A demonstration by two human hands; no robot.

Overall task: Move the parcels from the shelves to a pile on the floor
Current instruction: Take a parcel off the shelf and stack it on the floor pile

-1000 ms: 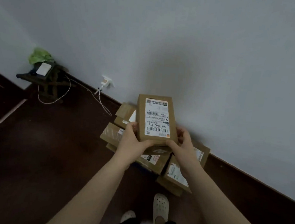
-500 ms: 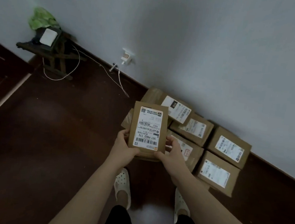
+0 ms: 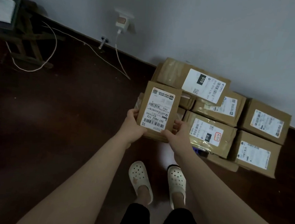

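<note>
Gripping the near end of a labelled parcel [image 3: 158, 111] from either side, the left hand [image 3: 133, 126] and right hand [image 3: 178, 134] hold it lengthwise toward the wall, with the floor pile [image 3: 212, 133] just rightward, nearest the right hand.

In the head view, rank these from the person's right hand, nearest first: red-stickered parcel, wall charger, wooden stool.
1. Red-stickered parcel, just beside the right hand, on its right.
2. Wall charger, on the wall, ahead-left.
3. Wooden stool, far left.
</note>
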